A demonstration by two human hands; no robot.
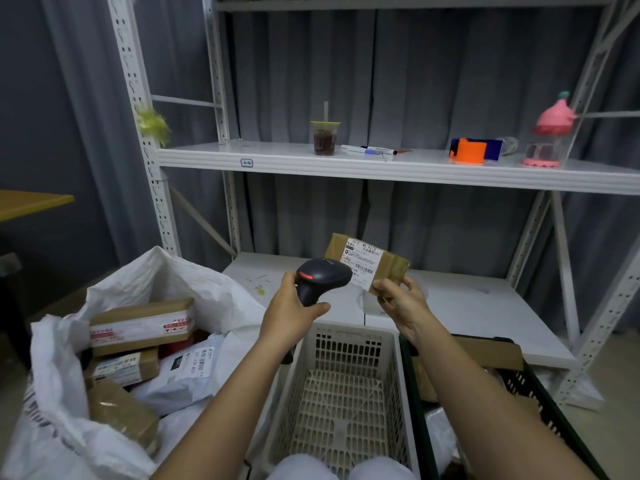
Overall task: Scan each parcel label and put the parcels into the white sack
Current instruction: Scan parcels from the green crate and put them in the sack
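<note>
Parcel, a small brown cardboard box with a white printed label on its upper face, is held up in the air above the front edge of the lower shelf and beyond the far rim of the beige basket, which looks empty. In the head view, the right hand pinches the box's near lower corner between thumb and curled fingers, tilting the label toward the scanner. The left hand wraps its fingers round the handle of the black barcode scanner, thumb lying along the grip, with the red-lit head just beside the label's left edge. The step in hand appears to be the scan itself. At the lower left the white sack gapes open, already holding several brown boxes and a white mailer bag. A dark green crate stands touching the basket's right side, with more cardboard inside. Once the label reads, the next move would likely call for carrying the box leftward over the sack's rim and letting go, keeping the scanner gripped.
</note>
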